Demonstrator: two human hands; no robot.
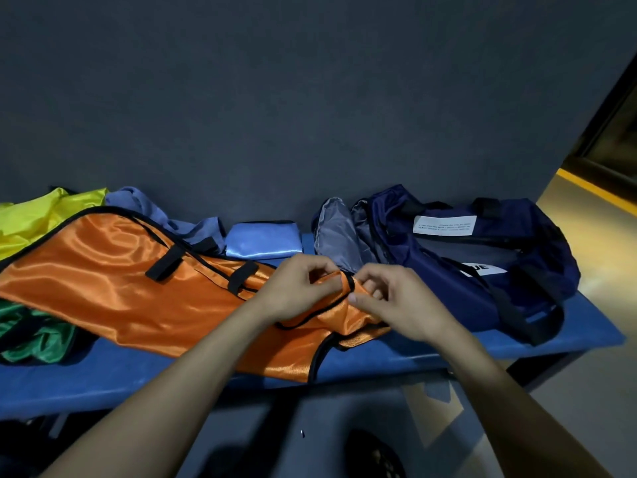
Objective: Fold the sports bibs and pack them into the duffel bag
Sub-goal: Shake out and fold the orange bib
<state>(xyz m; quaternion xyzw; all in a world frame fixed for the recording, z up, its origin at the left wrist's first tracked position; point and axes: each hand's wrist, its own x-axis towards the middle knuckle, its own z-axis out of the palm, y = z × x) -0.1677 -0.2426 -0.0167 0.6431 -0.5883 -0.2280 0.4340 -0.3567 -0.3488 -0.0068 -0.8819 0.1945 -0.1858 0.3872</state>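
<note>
Orange bib point(138, 291) is pinched at its black-trimmed corner by my left hand point(293, 291) and right hand point(396, 301); I'd match edges squarely before creasing this slippery fabric.

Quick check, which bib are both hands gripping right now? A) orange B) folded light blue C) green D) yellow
A: the left hand and right hand both pinch a bunched black-trimmed edge of the orange bib spread on the bench; the other bibs lie untouched.
</note>
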